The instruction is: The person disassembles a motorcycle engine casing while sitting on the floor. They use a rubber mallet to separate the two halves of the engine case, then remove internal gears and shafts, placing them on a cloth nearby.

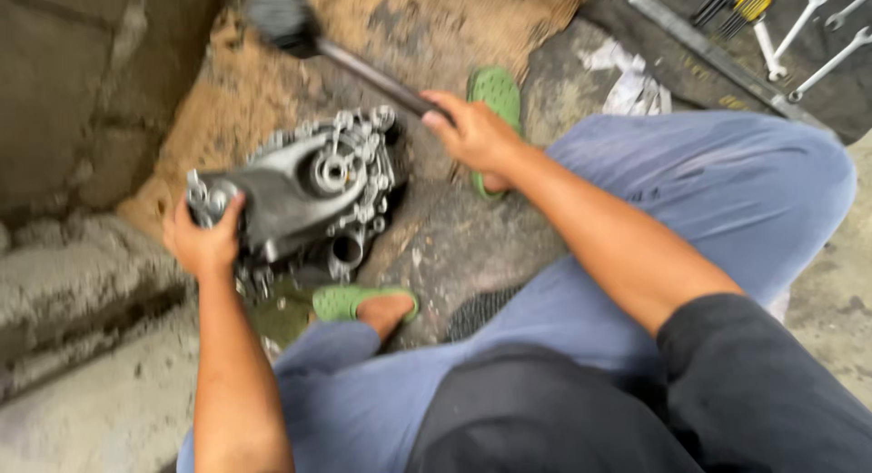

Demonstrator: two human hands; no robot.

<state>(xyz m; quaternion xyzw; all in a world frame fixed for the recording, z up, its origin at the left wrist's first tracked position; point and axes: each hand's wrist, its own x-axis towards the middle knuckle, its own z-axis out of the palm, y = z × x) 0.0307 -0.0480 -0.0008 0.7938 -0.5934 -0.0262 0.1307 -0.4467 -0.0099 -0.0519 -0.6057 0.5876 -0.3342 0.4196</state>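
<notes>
A grey metal engine casing (304,196) with bolt lugs around its rim lies on the dirty floor between my feet. My left hand (204,241) grips its left edge. My right hand (472,132) is closed on the dark handle of a hammer (363,69), whose black head (277,19) is raised above and behind the casing, blurred. I squat in blue trousers and green sandals (495,96).
Several wrenches (813,46) and a long metal bar (708,50) lie on a dark mat at the top right, with crumpled paper (631,82) beside it. A concrete step (82,282) runs along the left. The other green sandal (350,300) sits just below the casing.
</notes>
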